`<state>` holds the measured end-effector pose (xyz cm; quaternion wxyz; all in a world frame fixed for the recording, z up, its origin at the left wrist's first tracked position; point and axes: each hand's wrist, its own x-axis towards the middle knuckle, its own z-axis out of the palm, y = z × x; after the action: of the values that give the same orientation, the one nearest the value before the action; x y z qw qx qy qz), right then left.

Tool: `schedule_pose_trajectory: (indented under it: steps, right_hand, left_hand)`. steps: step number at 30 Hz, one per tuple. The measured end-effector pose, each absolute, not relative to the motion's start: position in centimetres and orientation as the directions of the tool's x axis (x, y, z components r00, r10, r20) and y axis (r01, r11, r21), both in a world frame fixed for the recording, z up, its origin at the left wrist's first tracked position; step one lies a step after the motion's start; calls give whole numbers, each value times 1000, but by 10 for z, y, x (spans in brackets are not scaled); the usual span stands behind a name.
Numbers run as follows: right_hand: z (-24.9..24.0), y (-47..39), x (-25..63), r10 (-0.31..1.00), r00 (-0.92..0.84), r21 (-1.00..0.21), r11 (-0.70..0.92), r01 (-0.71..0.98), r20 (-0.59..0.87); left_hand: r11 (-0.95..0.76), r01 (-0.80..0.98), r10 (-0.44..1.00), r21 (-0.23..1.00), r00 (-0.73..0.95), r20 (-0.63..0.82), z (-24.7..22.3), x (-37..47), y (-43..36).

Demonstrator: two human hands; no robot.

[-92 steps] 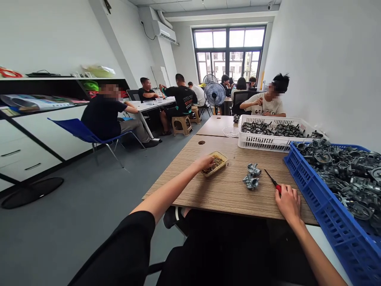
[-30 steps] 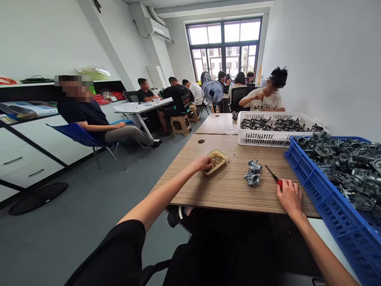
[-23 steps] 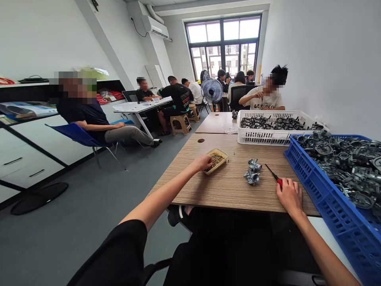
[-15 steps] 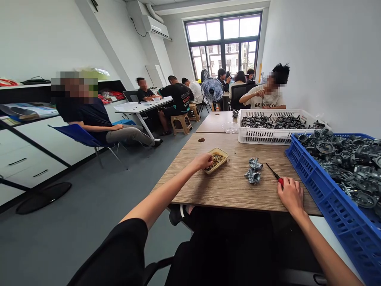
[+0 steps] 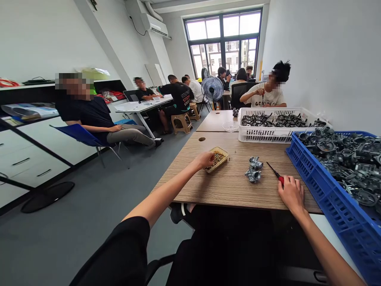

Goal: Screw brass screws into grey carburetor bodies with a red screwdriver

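Note:
My left hand (image 5: 206,159) reaches over a shallow cream tray (image 5: 227,152) of small brass-coloured parts (image 5: 219,157). Its fingers are bent together and dip among the parts; what sits between the fingertips is hidden. On the wood-grain table, my right hand (image 5: 292,192) rests around the red handle of a screwdriver (image 5: 277,175), whose dark shaft points away to the left. Two grey metal carburetor bodies (image 5: 253,174) lie close together between my hands, touching neither of them.
To the right a blue crate (image 5: 315,180) is heaped with metal carburetors (image 5: 347,153). Behind it stands a white basket (image 5: 264,137) with darker parts. A co-worker (image 5: 264,95) sits beyond the basket, holding a tool. Another person (image 5: 89,115) sits on a blue chair at left.
My left hand stays at the tray, with only a slight shift of its fingers. My right hand keeps its place on the screwdriver. The view has moved slightly.

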<state>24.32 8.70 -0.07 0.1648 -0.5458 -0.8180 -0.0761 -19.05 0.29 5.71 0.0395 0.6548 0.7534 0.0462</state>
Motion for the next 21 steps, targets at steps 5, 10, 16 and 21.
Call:
schedule_pose_trajectory:
  steps: [5,10,16,21]
  right_hand:
    - [1,86,243,873,-348,-61,390,919,342]
    - [2,87,243,873,-351,-75,397,915,340]
    - [3,86,244,872,-354,-64,397,916,337]
    - [3,86,244,874,-354,-56,393,918,332]
  left_hand:
    - [84,990,996,115,-86,18,57,-188,4]
    - [41,996,999,76,-40,-11,60,-182,5]
    - [35,999,997,40,-32,-68,65,-177,5]
    - [21,999,998,27,-19,-66,64,-176,6]
